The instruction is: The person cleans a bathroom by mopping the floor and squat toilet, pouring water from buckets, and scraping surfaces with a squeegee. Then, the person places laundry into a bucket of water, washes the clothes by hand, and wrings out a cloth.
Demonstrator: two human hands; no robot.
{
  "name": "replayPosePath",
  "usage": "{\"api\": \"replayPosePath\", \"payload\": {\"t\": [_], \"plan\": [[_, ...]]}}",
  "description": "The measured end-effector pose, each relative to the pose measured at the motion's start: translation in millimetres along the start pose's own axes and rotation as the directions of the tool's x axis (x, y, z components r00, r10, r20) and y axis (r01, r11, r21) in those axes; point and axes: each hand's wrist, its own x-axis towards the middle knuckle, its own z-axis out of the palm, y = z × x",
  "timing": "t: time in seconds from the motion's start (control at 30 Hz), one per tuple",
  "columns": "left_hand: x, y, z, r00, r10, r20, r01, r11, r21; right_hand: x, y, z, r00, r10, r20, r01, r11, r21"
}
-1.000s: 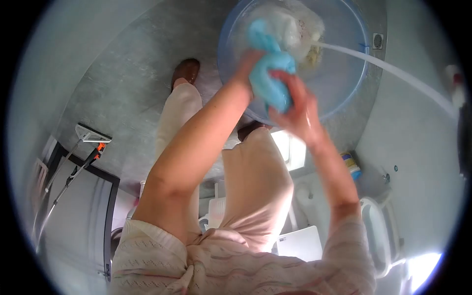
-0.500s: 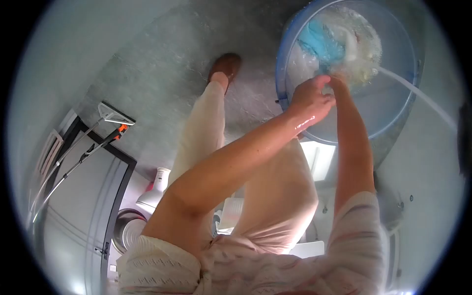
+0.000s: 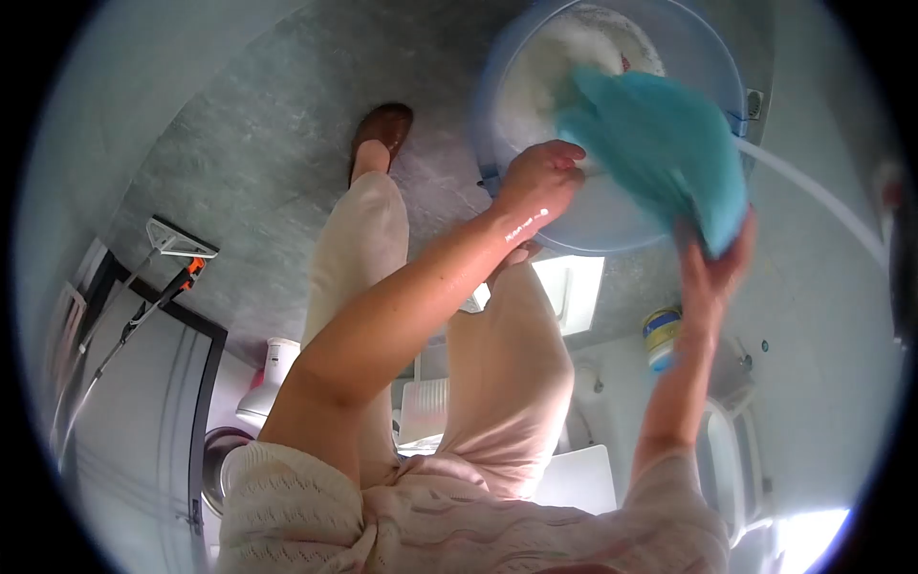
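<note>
A wet turquoise cloth (image 3: 660,143), blurred by motion, hangs over the right side of a round translucent blue tub (image 3: 492,86). My right hand (image 3: 712,263) grips its lower end near the rim. Beside the cloth, over the tub's lower left edge, is my left hand (image 3: 545,177). Its fingers are loosely curled with the thumb apart, and nothing shows between them. Foamy water and a whitish fabric (image 3: 579,43) lie inside the tub. Drops of water shine on my left wrist.
A white hose (image 3: 813,187) runs to the tub from the right. A squeegee (image 3: 182,237) and another pole lean by the grey door (image 3: 139,411). A yellow and blue container (image 3: 661,335) stands near my right forearm. My brown shoe (image 3: 384,129) rests on the grey floor (image 3: 277,115).
The turquoise cloth has come up out of the water, drawn right and toward me by my right hand. My left hand stays near the rim. The view has shifted, so the tub appears further left.
</note>
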Motion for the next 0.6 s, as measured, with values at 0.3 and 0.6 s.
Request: {"api": "replayPosePath", "payload": {"t": [0.3,0.6], "plan": [[-16,-27,-4,0.974,0.223,0.032,-0.225,0.950,0.216,96,281,191,0.928,0.096,0.360,0.229,0.615,-0.754],[13,29,10,0.933,-0.359,0.040,0.324,0.783,-0.532,20,30,56,0.910,-0.221,0.351,0.290,0.944,-0.158]]}}
